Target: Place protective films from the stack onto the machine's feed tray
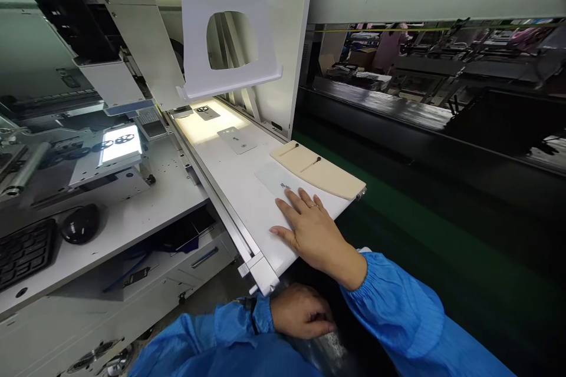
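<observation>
Fingers spread, my right hand (312, 230) lies palm down on the near end of a white conveyor belt (230, 177). Its fingertips reach the near edge of a thin, pale sheet with small dark print (273, 179); whether they touch it is unclear. Farther along lies a light phone-back-shaped sheet (237, 140). Beyond that, on a lit panel (201, 132), is a grey one with dark camera rings (206, 112). My left hand (303, 311) rests low by my lap, its fingers curled closed. Anything inside them is hidden.
A cream slotted guide plate (318, 169) borders the belt's right side. Left stand a machine with a bright screen (120, 145), a black mouse (79, 224) and a keyboard (26, 253). A white cover with a cut-out (194, 41) hangs over the belt's far end.
</observation>
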The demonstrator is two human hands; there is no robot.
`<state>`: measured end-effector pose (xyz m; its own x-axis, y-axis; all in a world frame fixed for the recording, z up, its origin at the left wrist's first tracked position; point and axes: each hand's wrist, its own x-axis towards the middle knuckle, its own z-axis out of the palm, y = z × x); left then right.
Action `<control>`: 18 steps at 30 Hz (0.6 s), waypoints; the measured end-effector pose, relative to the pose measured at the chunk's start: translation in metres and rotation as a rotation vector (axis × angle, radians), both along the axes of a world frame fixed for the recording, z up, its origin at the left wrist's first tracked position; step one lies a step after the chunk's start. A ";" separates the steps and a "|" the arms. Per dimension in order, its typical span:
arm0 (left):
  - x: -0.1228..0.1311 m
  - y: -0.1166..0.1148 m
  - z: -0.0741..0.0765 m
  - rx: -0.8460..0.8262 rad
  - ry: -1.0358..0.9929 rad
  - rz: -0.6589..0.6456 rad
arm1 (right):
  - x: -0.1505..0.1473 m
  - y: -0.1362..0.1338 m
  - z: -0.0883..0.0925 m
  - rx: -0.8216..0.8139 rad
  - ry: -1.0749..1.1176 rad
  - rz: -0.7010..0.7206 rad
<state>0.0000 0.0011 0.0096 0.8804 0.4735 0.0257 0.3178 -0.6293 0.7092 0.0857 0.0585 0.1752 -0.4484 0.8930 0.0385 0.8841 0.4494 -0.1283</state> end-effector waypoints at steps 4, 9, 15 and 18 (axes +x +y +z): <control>0.000 0.001 -0.003 -0.002 0.000 0.001 | 0.001 0.002 0.000 0.013 0.008 0.000; -0.001 0.000 -0.003 0.029 -0.037 -0.011 | 0.003 0.006 -0.003 0.034 0.015 -0.004; -0.002 0.000 -0.003 0.031 -0.051 0.003 | 0.004 0.003 -0.006 0.099 0.037 0.010; -0.002 -0.001 -0.002 0.008 -0.031 0.003 | 0.006 -0.013 -0.004 0.139 0.052 0.037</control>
<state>-0.0024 -0.0002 0.0077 0.8777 0.4759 0.0565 0.2979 -0.6342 0.7135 0.0921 0.0456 0.1712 -0.4754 0.8602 0.1845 0.8602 0.4985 -0.1074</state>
